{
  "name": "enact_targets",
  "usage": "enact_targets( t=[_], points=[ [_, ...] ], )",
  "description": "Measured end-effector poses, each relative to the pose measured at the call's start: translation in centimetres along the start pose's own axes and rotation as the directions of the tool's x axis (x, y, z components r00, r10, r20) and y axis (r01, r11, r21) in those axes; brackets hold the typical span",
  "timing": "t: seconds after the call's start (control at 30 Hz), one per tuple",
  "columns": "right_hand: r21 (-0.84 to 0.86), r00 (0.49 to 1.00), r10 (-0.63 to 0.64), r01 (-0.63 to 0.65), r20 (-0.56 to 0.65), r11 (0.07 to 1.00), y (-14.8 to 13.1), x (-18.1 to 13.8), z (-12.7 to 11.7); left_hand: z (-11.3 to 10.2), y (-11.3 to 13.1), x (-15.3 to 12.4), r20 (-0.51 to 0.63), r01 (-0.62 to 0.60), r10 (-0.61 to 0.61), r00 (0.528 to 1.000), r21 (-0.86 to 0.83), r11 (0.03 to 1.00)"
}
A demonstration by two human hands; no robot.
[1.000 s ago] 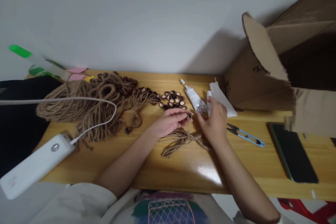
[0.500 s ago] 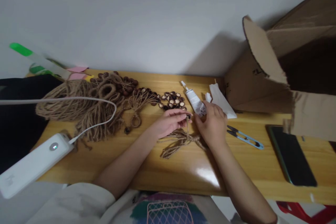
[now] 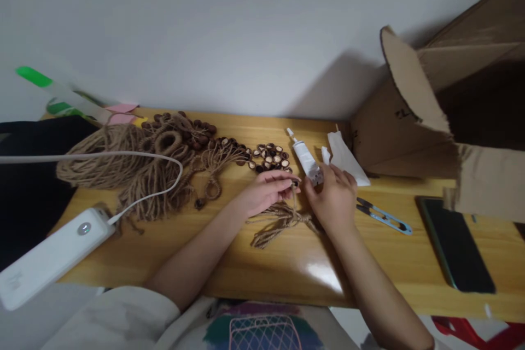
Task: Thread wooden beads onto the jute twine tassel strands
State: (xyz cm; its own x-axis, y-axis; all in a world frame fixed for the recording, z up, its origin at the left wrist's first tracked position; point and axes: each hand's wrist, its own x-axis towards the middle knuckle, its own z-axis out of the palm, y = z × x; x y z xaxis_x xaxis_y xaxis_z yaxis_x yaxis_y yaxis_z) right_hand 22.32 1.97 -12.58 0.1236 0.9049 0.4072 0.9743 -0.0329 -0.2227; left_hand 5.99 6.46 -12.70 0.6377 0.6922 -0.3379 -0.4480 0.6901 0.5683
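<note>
Both hands inside table edge [image 3: 287, 292]: left [image 3: 264, 194] pinches bead [image 3: 295, 183], right [image 3: 334, 199] at tube [image 3: 305, 158], grip unclear.

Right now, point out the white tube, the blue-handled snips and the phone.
White tube [image 3: 305, 158]: head view, on its body.
Blue-handled snips [image 3: 386, 214]: head view, on the handle.
Phone [image 3: 456, 244]: head view, dark top face.

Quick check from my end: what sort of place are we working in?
Probably a craft spot at home or in a small workshop: the wooden table bears heaped brown twine, a pair of blue-handled snips, and a white squeeze tube at the right hand.
</note>
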Motion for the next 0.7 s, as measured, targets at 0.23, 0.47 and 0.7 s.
enact_targets(
  t=[0.23, 0.47, 0.7],
  points=[
    [0.022, 0.999, 0.034, -0.034, -0.024, 0.999, 0.45, 0.07, -0.27, 0.02, -0.03, -0.01, 0.017, 0.0, 0.0, 1.0, -0.007, 1.0],
    [0.002, 0.999, 0.043, -0.043, -0.025, 0.999, 0.78, 0.0, -0.16, 0.08, -0.03, -0.06, -0.019, 0.0, 0.0, 1.0, 0.005, 1.0],
    [0.03, 0.999, 0.044, -0.045, 0.029, 0.999, 0.66, -0.02, -0.43, 0.14, 0.02, -0.05, -0.008, -0.005, 0.005, 1.0, 0.017, 1.0]
  ],
)
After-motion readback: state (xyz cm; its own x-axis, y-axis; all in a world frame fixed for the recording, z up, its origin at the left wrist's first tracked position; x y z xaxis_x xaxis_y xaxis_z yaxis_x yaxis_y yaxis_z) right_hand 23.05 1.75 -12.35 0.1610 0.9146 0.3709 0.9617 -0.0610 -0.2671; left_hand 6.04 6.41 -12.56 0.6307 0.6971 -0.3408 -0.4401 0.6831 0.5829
